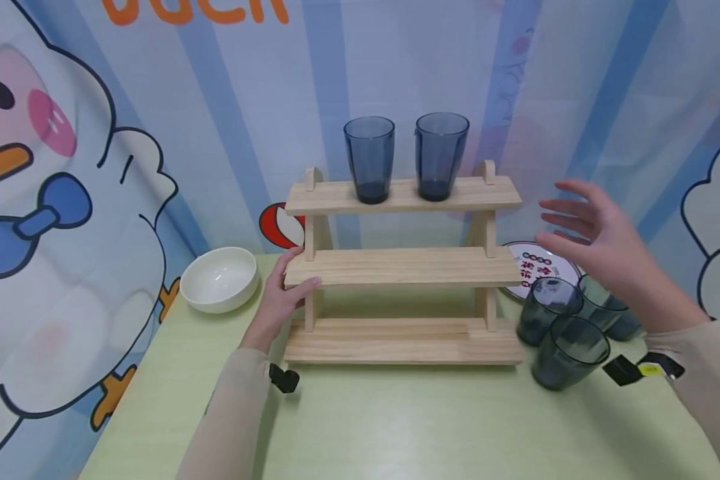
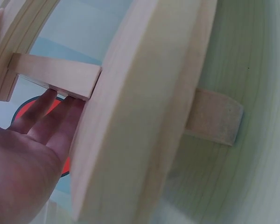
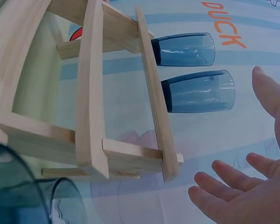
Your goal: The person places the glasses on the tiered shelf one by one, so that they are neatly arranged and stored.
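Ideally, the left hand [image 1: 278, 297], fingers clamped on one end of the wooden rack [image 1: 396, 267], should brace gently, sparing the two glasses [image 1: 370, 160] above them; the right hand [image 1: 603, 233], fingers spread and empty, should clear the grouped glasses [image 1: 569, 357] below.

Bowl [image 1: 219, 283] left, plate [image 1: 537, 261] right — rack [image 1: 403, 267] between

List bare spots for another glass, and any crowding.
Bare: the middle shelf right of the left hand; the bottom shelf beneath; the tabletop in front of the rack. Crowded: right of the rack, where glasses cluster by the plate.
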A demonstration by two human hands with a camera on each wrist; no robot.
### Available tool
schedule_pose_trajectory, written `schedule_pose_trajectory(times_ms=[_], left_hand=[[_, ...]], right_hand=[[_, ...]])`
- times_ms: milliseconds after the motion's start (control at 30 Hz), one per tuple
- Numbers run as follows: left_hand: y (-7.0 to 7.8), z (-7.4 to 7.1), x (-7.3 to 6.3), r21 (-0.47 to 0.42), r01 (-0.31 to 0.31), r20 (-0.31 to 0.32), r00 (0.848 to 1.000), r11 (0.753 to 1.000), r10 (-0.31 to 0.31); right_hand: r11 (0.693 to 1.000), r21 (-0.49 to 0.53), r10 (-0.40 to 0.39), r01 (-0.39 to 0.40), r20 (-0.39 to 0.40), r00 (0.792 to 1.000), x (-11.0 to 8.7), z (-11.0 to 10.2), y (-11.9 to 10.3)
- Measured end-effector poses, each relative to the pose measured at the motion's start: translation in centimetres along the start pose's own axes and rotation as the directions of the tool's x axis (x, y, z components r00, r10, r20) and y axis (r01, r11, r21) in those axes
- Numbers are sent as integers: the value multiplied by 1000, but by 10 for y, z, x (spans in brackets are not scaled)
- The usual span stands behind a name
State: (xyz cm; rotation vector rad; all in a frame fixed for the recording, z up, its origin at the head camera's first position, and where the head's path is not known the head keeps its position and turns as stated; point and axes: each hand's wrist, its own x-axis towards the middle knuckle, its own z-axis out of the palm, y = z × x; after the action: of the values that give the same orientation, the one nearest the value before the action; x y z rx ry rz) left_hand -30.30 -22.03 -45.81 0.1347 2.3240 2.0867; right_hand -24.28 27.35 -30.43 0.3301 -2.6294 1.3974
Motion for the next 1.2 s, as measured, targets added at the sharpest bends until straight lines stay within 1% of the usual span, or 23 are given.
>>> schedule_pose_trajectory(times_ms=[167,333,467,700,900,1067,1200], left_hand=[[-1,-1,0,-2,12,-4,1000,1000,-12],[0,0,0,-6,10,-8,1000,1000,-10],[0,0,-1,7,10,-3,1000,1000,-10],[0,1,0,-9,1,-4,1000,1000,-1],[0,0,0,-7,-2,-4,1000,1000,2],[0,0,0,3,-1,-3,1000,1000,1],[0,1,0,12,1,-2,1000,1000,-1]], right_hand=[[999,-44,-8,8,-11,1000,-24,-6,13],[995,-97,-23,19,-41,999,-45,-6,25],[989,-142,-46,36,-69,997,-63,-6,37],[984,-178,-23,3,-106,994,-91,-3,63],[984,-176,-22,-2,-134,991,-107,4,81],[979,-196,31,-58,-138,990,-116,13,92],[977,-200,44,-69,-125,991,-121,19,99]])
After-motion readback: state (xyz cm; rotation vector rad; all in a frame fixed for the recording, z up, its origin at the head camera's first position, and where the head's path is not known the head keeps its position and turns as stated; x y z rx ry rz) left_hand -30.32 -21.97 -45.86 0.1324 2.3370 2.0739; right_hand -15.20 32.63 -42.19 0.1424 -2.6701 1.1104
